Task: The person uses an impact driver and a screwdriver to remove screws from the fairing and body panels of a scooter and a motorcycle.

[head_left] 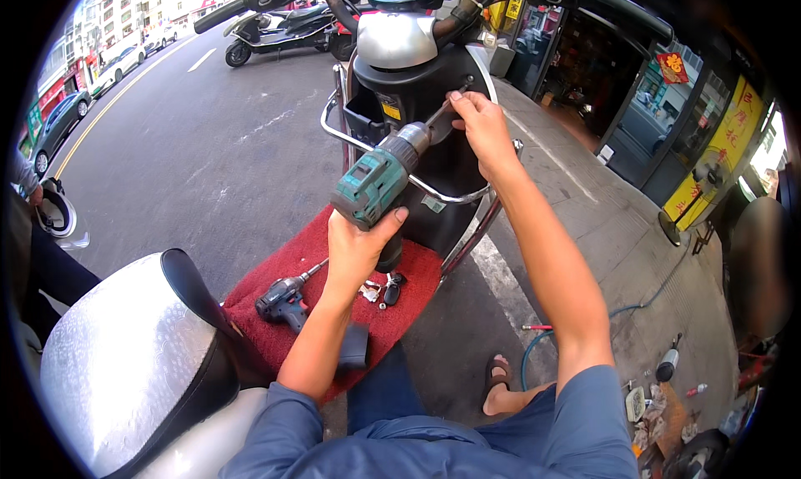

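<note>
My left hand (357, 249) is wrapped round the grip of a teal and black cordless drill (371, 187), which points up and to the right. A long thin bit (437, 114) runs from its chuck toward the black front panel (409, 81) of a scooter. The thumb and fingers of my right hand (482, 130) pinch the far end of that bit, close to the panel's upper right. Whether a screw sits at the tip is hidden by my fingers. Below the drill, a red mat (279, 266) covers the scooter's footboard.
A second power driver (285, 302) and a bunch of keys (390, 289) lie on the mat. A chrome bar (455, 199) curves round the panel. The seat (125, 354) is at lower left. A person holds a white helmet (57, 210). A blue hose (642, 304) crosses the pavement.
</note>
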Available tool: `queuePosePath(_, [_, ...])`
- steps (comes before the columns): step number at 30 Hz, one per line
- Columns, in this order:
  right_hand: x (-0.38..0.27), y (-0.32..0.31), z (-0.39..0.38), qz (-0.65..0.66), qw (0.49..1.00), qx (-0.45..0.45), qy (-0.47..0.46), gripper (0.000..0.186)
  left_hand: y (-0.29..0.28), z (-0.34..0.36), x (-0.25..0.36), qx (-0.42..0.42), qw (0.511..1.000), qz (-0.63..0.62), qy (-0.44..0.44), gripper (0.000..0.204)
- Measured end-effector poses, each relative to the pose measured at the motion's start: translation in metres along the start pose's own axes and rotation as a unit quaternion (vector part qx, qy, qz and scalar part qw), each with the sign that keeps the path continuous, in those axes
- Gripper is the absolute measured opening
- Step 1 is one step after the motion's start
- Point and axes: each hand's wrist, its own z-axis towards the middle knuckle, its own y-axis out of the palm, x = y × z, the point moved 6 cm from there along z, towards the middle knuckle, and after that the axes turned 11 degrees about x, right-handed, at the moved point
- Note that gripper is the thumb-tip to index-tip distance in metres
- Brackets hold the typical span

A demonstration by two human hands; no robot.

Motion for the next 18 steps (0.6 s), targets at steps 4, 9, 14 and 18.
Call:
queuePosePath(4, [0.002, 0.003, 0.002, 0.003, 1.0, 0.009, 0.004, 0.036, 0.005, 0.002, 0.007, -0.004, 1.0, -0.003, -0.006, 0.038])
queuePosePath(9, [-0.001, 0.004, 0.001, 0.023, 0.999, 0.009, 0.028, 0.034, 0.011, 0.001, 0.002, -0.003, 0.999, -0.045, -0.024, 0.032])
queuePosePath(14, [-0.003, 0.005, 0.002, 0.024, 0.998, 0.01, 0.051, 0.033, 0.013, 0.006, 0.007, -0.009, 0.997, -0.067, -0.023, 0.031])
queuePosePath(18, [-0.004, 0.009, 0.0, 0.162, 0.981, 0.007, 0.109, 0.029, 0.001, 0.03, 0.062, -0.054, 0.993, 0.094, 0.045, 0.031])
